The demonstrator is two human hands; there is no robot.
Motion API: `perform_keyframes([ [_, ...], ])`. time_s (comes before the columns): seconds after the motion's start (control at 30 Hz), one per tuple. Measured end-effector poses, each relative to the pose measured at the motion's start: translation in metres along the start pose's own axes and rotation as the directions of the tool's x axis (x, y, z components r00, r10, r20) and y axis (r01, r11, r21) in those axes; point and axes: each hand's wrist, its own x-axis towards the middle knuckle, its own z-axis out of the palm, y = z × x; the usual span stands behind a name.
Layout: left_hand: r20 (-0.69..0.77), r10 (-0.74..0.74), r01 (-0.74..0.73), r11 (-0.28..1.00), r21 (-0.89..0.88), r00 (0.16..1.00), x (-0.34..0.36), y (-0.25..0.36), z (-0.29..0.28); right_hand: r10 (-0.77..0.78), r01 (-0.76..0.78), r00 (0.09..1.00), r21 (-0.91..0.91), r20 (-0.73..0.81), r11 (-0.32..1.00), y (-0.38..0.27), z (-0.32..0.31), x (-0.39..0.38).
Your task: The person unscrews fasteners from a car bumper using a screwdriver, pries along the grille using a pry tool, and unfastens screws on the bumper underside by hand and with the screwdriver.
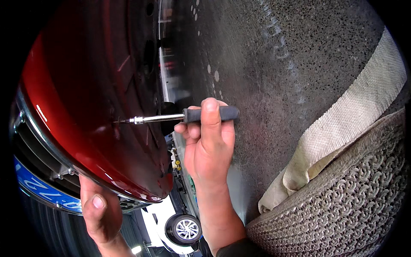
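Note:
A red car bumper (81, 141) fills the left side, its dark underside turned toward me. My right hand (209, 141) is closed around the black handle of a screwdriver (160, 118), with the thumb laid along the grip. The screwdriver's shiny shaft points left, and its thin bit reaches the bumper's underside. Whether the tip sits in a fastener is too dark to tell. My left hand (100, 210) rests against the bumper's front edge near the blue licence plate (45, 188). Its thumb shows; the bumper hides the other fingers.
Speckled grey floor (274, 77) spans the upper right. A beige strap (338, 120) lies over a grey, loop-textured mat (334, 197) at lower right. Chrome-trimmed grille bars (43, 147) border the bumper. A white car (160, 218) with a spoked wheel (187, 229) stands beyond.

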Motion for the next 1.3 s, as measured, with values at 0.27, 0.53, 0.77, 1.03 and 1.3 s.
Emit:
perform_keyframes([
  [0.27, 0.130, 0.050, -0.044, 0.998, -0.047, 0.990, -0.001, -0.003, -0.011, 0.050, -0.077, 0.990, 0.201, 0.134, 0.977, 0.006, -0.005, 0.005],
  [0.53, -0.080, 0.047, -0.025, 0.967, 0.252, 0.996, -0.001, 0.007, 0.030, 0.053, -0.128, 0.947, 0.224, 0.316, 0.966, 0.012, -0.017, 0.001],
  [0.77, -0.244, 0.142, -0.035, 0.917, 0.396, 0.959, 0.006, -0.006, 0.045, 0.063, -0.096, 0.973, 0.141, 0.223, 0.985, 0.024, -0.018, 0.005],
  [1.03, -0.242, 0.179, -0.077, 0.922, 0.380, 0.954, 0.004, -0.010, 0.041, 0.098, -0.107, 0.991, 0.104, 0.095, 0.989, 0.026, -0.008, 0.005],
  [1.3, -0.226, 0.137, -0.033, 0.911, 0.411, 0.964, 0.003, -0.007, 0.037, 0.084, -0.098, 0.989, 0.112, 0.125, 0.989, 0.033, -0.006, 0.008],
])
